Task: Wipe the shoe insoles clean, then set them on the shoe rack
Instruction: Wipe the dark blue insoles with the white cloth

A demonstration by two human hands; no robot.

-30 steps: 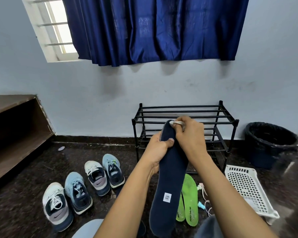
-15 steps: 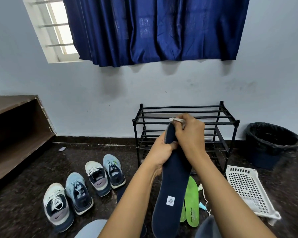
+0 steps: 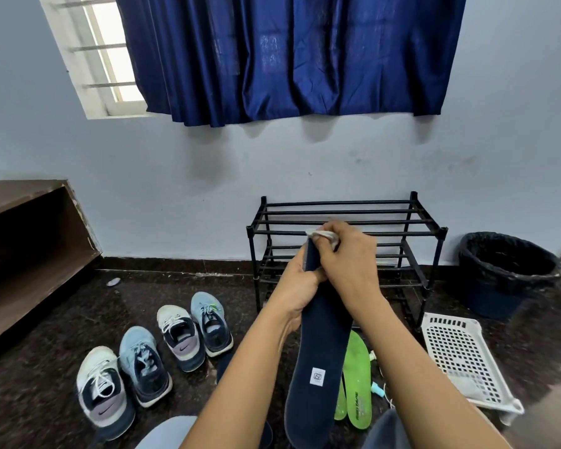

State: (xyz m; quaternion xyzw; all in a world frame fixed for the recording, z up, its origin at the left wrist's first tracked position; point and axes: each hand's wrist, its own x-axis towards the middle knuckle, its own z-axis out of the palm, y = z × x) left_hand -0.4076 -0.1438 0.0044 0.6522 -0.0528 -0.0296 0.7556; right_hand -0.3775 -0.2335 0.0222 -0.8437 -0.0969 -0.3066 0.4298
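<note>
A long navy insole [image 3: 318, 351] with a small white label stands nearly upright in front of me. My left hand [image 3: 297, 286] grips its upper part from the left. My right hand [image 3: 347, 260] pinches a white wipe [image 3: 323, 234] against the insole's top end. Two green insoles [image 3: 357, 380] lie on the dark floor behind it. The black metal shoe rack [image 3: 344, 233] stands against the wall just beyond my hands, with bare bars.
Several sneakers [image 3: 156, 354] sit in a row on the floor at left. A white perforated tray [image 3: 460, 358] lies at right, and a black bin [image 3: 506, 273] stands behind it. A wooden shelf [image 3: 30, 254] is at far left.
My right hand with the wipe has shifted slightly along the top end of the insole. My left hand keeps its hold on the insole, whose label end has drifted a little right.
</note>
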